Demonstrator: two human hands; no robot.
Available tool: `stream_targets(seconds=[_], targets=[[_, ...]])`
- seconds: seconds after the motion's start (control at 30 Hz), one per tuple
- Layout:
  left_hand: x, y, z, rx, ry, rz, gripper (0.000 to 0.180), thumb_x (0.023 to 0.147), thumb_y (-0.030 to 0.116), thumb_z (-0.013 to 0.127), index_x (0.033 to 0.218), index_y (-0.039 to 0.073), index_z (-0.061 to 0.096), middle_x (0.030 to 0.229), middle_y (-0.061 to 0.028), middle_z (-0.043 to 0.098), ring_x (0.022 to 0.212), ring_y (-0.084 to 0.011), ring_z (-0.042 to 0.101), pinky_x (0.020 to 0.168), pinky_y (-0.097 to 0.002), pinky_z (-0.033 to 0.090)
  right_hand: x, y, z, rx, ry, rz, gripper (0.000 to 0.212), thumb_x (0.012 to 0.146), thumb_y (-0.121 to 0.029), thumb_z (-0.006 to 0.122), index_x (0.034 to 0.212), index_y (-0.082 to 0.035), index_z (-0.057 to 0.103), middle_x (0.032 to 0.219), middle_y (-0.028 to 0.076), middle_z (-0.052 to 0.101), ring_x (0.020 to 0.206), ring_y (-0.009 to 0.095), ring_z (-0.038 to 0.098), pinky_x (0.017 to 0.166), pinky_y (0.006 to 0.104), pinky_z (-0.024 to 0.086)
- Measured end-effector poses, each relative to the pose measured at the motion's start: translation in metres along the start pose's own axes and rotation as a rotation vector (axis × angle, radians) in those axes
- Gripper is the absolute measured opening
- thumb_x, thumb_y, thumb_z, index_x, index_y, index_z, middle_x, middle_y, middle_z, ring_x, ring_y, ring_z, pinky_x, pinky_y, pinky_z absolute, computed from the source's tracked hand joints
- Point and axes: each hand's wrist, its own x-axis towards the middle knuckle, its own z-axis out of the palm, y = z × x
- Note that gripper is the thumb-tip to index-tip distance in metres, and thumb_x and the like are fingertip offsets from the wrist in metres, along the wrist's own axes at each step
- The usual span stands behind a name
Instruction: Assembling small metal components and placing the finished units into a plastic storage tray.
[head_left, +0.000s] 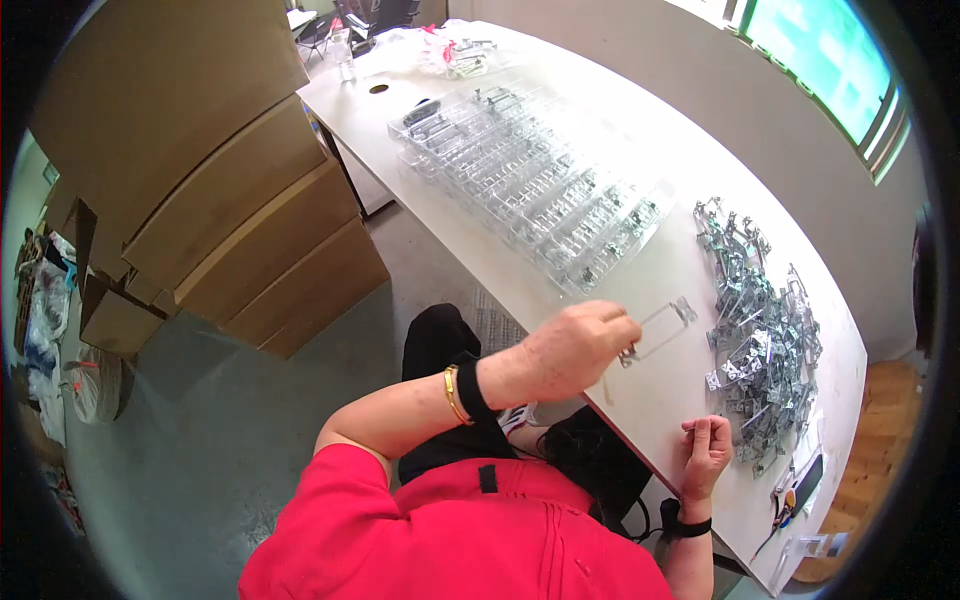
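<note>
Both hands work at the near edge of a long white table (640, 120). Seen from the head camera, the left hand (575, 345) reaches across the body, its fingers drawn together in a pinch on one end of a small clear plastic frame (660, 328) that carries a bit of metal at each end. That frame lies flat on the tabletop, stretching away from the fingertips toward the far right, and sits between the trays and the heap of metal parts. A gold bangle (452, 394) and a black wrist strap (472, 390) circle the left forearm.

Lower down, the right hand (705, 455) rests at the table's near rim, fingers curled in toward the thumb; whether they nip something small I cannot tell. A black band (690, 525) wraps that wrist too.

Just beside the right hand, spreading up along the right side of the table, lies a loose pile of metal clips (760, 330). Beyond the left hand, a row of clear plastic trays (530, 180) filled with similar pieces runs diagonally up the tabletop. A crumpled clear bag (450, 50) sits at the far end. Near the lower right corner, a small dark tool (805, 478) lies on the table.

Off to the left, stacked cardboard boxes (220, 180) stand on the grey floor (180, 440). The person's red shirt (450, 530) fills the lower edge.
</note>
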Motion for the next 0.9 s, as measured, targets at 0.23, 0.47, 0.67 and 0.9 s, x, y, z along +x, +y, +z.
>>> stream_targets(seconds=[0.23, 0.47, 0.67, 0.9], targets=[[0.009, -0.033, -0.074, 0.205, 0.188, -0.126, 0.013, 0.092, -0.001, 0.071, 0.105, 0.0, 0.071, 0.097, -0.0166, 0.071, 0.091, -0.0367, 0.071, 0.081, -0.0411, 0.058, 0.004, -0.005, 0.002, -0.044, 0.015, 0.017, 0.015, 0.11, -0.02, 0.062, 0.099, -0.01, 0.062, 0.088, -0.001, 0.07, 0.071, 0.003, 0.054, 0.064, 0.0198, 0.043], [-0.008, -0.085, -0.165, 0.56, 0.477, -0.299, 0.011, 0.095, 0.001, 0.072, 0.105, 0.001, 0.073, 0.097, -0.0156, 0.074, 0.089, -0.0305, 0.074, 0.081, -0.0362, 0.058, 0.008, -0.014, 0.003, -0.005, -0.006, 0.193, 0.014, 0.11, -0.017, 0.063, 0.098, -0.009, 0.06, 0.085, 0.001, 0.071, 0.066, 0.005, 0.057, 0.062, 0.0208, 0.047], [-0.015, -0.106, -0.216, 0.672, 0.605, -0.378, 0.01, 0.096, 0.002, 0.069, 0.105, 0.002, 0.073, 0.099, -0.0173, 0.073, 0.09, -0.035, 0.072, 0.079, -0.0395, 0.058, 0.015, -0.019, -0.004, -0.081, -0.076, 0.284, 0.015, 0.111, -0.019, 0.061, 0.1, -0.009, 0.06, 0.086, 0.003, 0.072, 0.066, 0.006, 0.061, 0.063, 0.021, 0.049], [0.002, -0.141, -0.215, 0.639, 0.549, -0.334, 0.01, 0.096, 0.001, 0.07, 0.106, 0.002, 0.073, 0.096, -0.0166, 0.072, 0.089, -0.0345, 0.072, 0.078, -0.039, 0.057, 0.021, -0.01, -0.013, -0.096, -0.081, 0.31, 0.016, 0.111, -0.019, 0.061, 0.099, -0.008, 0.059, 0.083, 0.004, 0.072, 0.062, 0.007, 0.061, 0.058, 0.0205, 0.048]])
